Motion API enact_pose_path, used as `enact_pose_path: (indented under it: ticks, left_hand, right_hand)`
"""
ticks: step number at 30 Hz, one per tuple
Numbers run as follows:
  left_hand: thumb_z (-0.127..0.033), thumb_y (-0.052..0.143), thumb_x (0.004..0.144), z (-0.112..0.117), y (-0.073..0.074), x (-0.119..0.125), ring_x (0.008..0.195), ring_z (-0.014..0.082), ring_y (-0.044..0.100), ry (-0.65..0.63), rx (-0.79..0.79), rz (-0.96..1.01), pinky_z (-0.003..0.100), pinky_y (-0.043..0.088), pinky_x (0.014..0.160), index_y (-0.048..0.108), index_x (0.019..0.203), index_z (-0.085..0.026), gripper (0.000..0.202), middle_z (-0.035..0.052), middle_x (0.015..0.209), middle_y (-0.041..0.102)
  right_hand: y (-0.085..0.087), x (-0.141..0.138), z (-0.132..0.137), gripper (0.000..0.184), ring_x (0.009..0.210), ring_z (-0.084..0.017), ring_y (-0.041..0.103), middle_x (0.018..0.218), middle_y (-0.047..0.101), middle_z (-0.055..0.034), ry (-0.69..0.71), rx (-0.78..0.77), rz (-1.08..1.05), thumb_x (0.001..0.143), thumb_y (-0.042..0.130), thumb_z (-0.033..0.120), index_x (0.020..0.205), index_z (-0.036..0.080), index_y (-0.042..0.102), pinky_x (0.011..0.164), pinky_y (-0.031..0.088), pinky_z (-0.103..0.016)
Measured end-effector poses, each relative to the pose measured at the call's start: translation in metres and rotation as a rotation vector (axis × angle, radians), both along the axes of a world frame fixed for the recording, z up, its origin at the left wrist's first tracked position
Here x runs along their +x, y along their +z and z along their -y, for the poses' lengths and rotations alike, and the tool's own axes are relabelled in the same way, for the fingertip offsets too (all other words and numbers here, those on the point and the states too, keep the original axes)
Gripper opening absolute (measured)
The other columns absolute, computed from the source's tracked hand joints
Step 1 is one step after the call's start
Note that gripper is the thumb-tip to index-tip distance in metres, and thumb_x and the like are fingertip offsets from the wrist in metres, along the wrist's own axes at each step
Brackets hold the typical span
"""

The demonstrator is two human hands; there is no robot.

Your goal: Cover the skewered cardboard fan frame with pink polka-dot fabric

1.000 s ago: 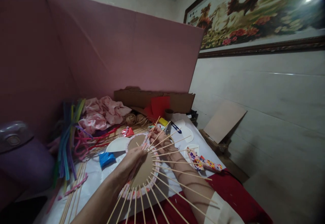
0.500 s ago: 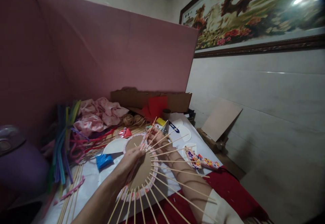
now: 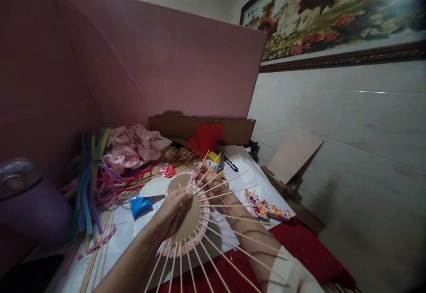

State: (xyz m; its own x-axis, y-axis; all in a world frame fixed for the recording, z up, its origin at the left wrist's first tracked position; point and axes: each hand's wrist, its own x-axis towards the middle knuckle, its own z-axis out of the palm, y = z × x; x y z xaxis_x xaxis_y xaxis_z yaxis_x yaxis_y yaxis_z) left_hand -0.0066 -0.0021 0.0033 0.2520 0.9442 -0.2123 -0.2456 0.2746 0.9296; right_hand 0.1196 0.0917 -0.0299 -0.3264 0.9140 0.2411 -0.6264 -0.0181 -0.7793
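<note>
A round brown cardboard disc (image 3: 190, 222) has a pink-and-white patterned fabric edge. Thin wooden sticks (image 3: 229, 217) fan out from its near and right rim like rays. My left hand (image 3: 175, 202) is closed on the disc's left side, its thumb pressing by the foot of a stick near the top. Beyond it, my right hand (image 3: 207, 177) reaches under the fanned sticks, fingers pinched around a stick at the upper rim. Some right fingertips are hidden behind the sticks. A second cardboard round (image 3: 180, 181) with a similar pink edge lies just behind the disc.
A blue packet (image 3: 140, 206) and loose sticks (image 3: 96, 248) lie left, near pipe cleaners (image 3: 87, 182) and pink cloth (image 3: 136, 144). Twine balls (image 3: 171, 153), a dark blue cutter (image 3: 232, 165) and a yellow item (image 3: 214, 157) sit behind. Floral fabric pieces (image 3: 278, 212) lie right.
The whole view has shifted slightly, so things appear a little to the right. Both hands keep nearly the same hold at the disc's upper rim.
</note>
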Motion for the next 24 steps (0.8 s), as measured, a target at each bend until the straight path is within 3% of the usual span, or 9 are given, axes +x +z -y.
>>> enact_pose_path:
  ticks: [4,8,12,15,21,24]
  left_hand:
    - [-0.032,0.054,0.070,-0.002,0.000,-0.002,0.045,0.0167,0.060,-0.046,-0.140,0.058,0.024,0.045,0.043,0.063,0.072,-0.015,0.019,0.0049,0.055,0.066]
    - [-0.034,0.050,0.069,-0.004,0.000,-0.002,0.047,0.0188,0.060,-0.120,-0.217,0.095,0.028,0.048,0.049,0.062,0.067,-0.014,0.024,0.0061,0.050,0.063]
    - [-0.029,0.054,0.067,-0.006,-0.005,-0.001,0.047,0.0182,0.059,-0.078,-0.151,0.055,0.027,0.046,0.048,0.060,0.063,-0.013,0.017,0.0047,0.050,0.062]
    - [-0.027,0.055,0.067,-0.007,-0.009,-0.001,0.051,0.0169,0.060,-0.044,-0.064,0.041,0.025,0.045,0.050,0.061,0.068,-0.013,0.015,0.0044,0.057,0.065]
    - [-0.028,0.056,0.070,-0.007,-0.013,-0.002,0.052,0.0135,0.059,0.049,0.059,-0.073,0.020,0.041,0.046,0.063,0.072,-0.014,0.016,0.0020,0.060,0.066]
    - [-0.028,0.058,0.071,-0.007,-0.015,-0.003,0.056,0.0127,0.060,0.101,0.073,-0.095,0.019,0.043,0.050,0.064,0.077,-0.014,0.017,0.0010,0.065,0.068]
  right_hand:
    - [-0.003,0.003,-0.001,0.011,0.039,-0.003,0.043,0.061,0.057,0.0059,0.022,0.033,-0.011,0.079,0.062,0.018,0.079,0.014,0.052,0.038,0.034,-0.014]
    - [-0.004,0.004,-0.002,0.015,0.040,-0.003,0.043,0.062,0.059,0.0046,0.032,0.034,-0.007,0.076,0.066,0.021,0.080,0.014,0.053,0.038,0.033,-0.015]
    - [-0.004,0.005,-0.002,0.032,0.040,-0.005,0.043,0.059,0.062,0.0023,0.043,0.015,0.006,0.061,0.079,0.027,0.076,0.018,0.053,0.038,0.030,-0.016]
    - [-0.006,0.005,-0.004,0.033,0.039,-0.005,0.042,0.059,0.062,0.0025,0.057,0.018,0.006,0.060,0.079,0.028,0.076,0.018,0.053,0.038,0.030,-0.017]
    - [-0.013,0.009,-0.010,0.010,0.043,-0.004,0.045,0.066,0.057,0.0044,0.093,0.042,0.016,0.085,0.057,0.023,0.083,0.013,0.055,0.039,0.036,-0.016]
    - [-0.014,0.009,-0.012,0.013,0.043,-0.005,0.045,0.066,0.058,0.0040,0.096,0.038,0.015,0.081,0.062,0.024,0.085,0.014,0.056,0.040,0.036,-0.017]
